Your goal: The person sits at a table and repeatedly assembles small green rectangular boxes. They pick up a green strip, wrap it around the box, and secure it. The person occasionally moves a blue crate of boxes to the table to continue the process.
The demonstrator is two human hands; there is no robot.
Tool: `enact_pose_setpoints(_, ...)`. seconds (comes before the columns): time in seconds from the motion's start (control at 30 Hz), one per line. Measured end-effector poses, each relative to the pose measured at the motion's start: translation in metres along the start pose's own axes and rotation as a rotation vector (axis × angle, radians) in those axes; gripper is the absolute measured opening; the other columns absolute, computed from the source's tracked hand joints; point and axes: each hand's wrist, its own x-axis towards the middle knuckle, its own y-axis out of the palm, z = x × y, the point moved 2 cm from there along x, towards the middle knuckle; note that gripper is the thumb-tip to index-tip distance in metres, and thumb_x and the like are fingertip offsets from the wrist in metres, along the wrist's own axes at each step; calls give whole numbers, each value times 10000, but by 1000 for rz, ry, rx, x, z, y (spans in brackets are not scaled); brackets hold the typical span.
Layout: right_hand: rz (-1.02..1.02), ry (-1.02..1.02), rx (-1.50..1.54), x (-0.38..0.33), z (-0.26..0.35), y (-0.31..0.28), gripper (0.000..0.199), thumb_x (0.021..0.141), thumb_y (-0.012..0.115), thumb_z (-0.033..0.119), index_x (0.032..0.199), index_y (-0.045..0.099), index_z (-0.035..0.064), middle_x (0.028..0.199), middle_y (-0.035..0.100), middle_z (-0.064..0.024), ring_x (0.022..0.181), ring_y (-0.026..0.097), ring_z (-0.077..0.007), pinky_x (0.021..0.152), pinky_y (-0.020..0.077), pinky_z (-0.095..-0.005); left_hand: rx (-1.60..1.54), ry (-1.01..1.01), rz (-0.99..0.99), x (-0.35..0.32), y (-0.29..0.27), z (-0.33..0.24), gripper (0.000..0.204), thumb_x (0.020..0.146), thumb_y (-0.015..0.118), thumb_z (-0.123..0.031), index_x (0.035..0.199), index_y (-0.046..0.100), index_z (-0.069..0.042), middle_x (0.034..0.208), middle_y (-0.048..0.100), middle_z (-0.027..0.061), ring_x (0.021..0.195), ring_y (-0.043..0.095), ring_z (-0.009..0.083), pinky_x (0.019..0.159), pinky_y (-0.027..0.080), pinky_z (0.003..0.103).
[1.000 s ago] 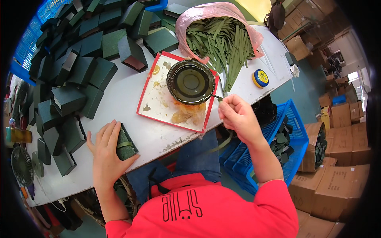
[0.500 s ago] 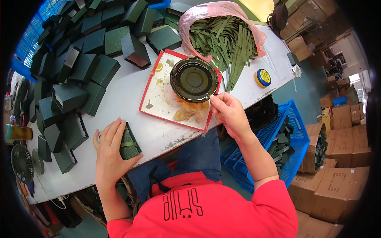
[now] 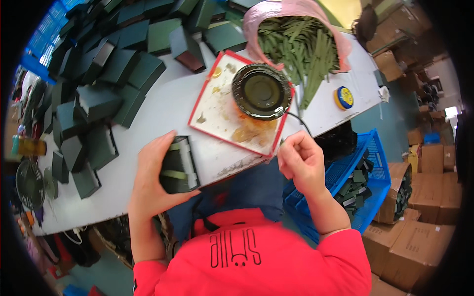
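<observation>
My left hand (image 3: pixel 154 173) grips a small dark green box (image 3: pixel 173 167) at the table's near edge, fingers along its far end and thumb along its near end. The box is tilted, so its pale inner side shows on the right. A light green ribbon strip (image 3: pixel 174 174) crosses its face. My right hand (image 3: pixel 302 160) is closed beside the near right corner of a red-rimmed white board (image 3: pixel 217 133); whatever is between its fingertips is too small to make out. On that board stands a round black pot (image 3: pixel 261 91) with dark glossy contents and amber drips under it.
Many dark green boxes (image 3: pixel 118 66) are piled at the left and back. A pink plastic bag (image 3: pixel 254 22) spills green ribbon strips (image 3: pixel 306 52). A small blue and yellow tin (image 3: pixel 344 97), a blue crate (image 3: pixel 377 163), cartons (image 3: pixel 407 246) and a fan (image 3: pixel 30 185) surround the workplace.
My right hand has drawn away from the pot's rim, toward me and to the right. My left hand has turned the box up, showing its pale side. The view has shifted slightly.
</observation>
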Motion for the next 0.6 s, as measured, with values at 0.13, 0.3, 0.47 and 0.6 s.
enact_pose_setpoints(0.13,268,261,49,-12,-7,36,112,998,649,124,985,583,34,841,611,9,752,577,-44,665,458,-199,-174,106,63,11,5,-12,1054,550,948,-238,1469,470,-40,1400,550,169,1305,506,362,1108,374,439)
enact_pose_setpoints(0.3,396,452,41,-10,-16,60,161,997,663,165,946,573,41,833,591,37,733,534,-18,635,435,-203,-217,226,102,17,11,-18,1054,545,953,-243,1455,467,-26,1430,558,142,1308,514,345,1095,390,445)
enact_pose_setpoints(0.47,467,438,-7,-9,-23,65,189,996,669,173,912,561,43,786,557,53,692,497,-11,606,411,-212,-224,248,132,17,13,-20,1099,496,970,-238,1443,466,-1,1406,580,157,1274,528,361,1072,421,444)
enact_pose_setpoints(0.6,466,447,-45,-9,-24,64,192,988,673,154,881,559,42,752,548,54,666,489,-13,585,400,-213,-254,247,141,18,14,-22,1065,527,951,-237,1447,466,-10,1408,575,152,1286,525,358,1077,407,443)
